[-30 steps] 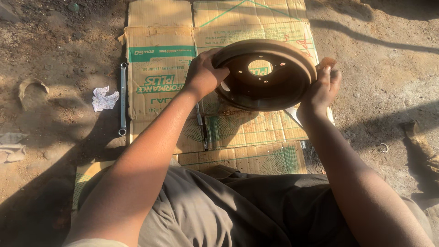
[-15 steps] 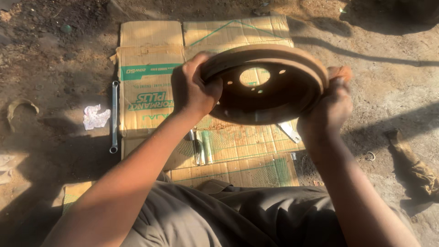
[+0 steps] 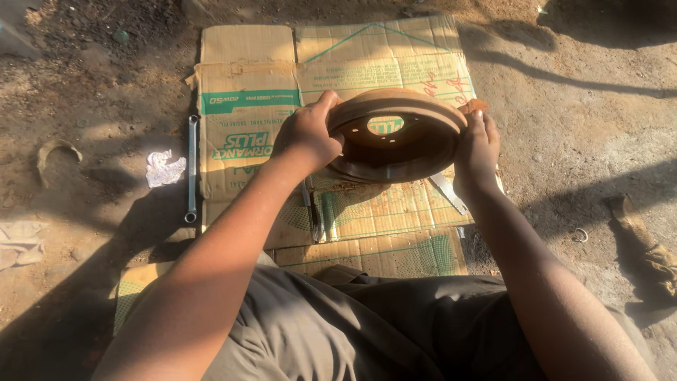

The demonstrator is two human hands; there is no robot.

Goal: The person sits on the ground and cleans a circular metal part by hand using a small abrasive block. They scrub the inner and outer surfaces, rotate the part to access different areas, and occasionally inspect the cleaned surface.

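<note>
- Rusty brown metal makes up the brake drum, a round, heavy-looking part with a big hole in the middle and small bolt holes around it.
- In the head view, the left hand is closed on the drum's left rim, thumb on top and fingers curled under.
- The right hand is closed on the right rim, fingers lying over the edge.
- Both hands hold it, one on each side, likely because it is wide and heavy and this keeps it steady.
- The drum is up in the air, a little above the cardboard, in front of the person's knees. Its open side tips toward the person, so the inside can be seen.
- Flat cardboard sheets cover the dirt ground, probably to give a cleaner place to sit and work.
- A long silver wrench lies just beside the cardboard's left edge, close enough to grab.
- A crumpled white scrap sits on the dirt near the wrench.
- A thin metal tool lies on the cardboard under the drum.
- A dirty rag lies far off to the right.
- The person's grey trousers fill the bottom of the view.
</note>
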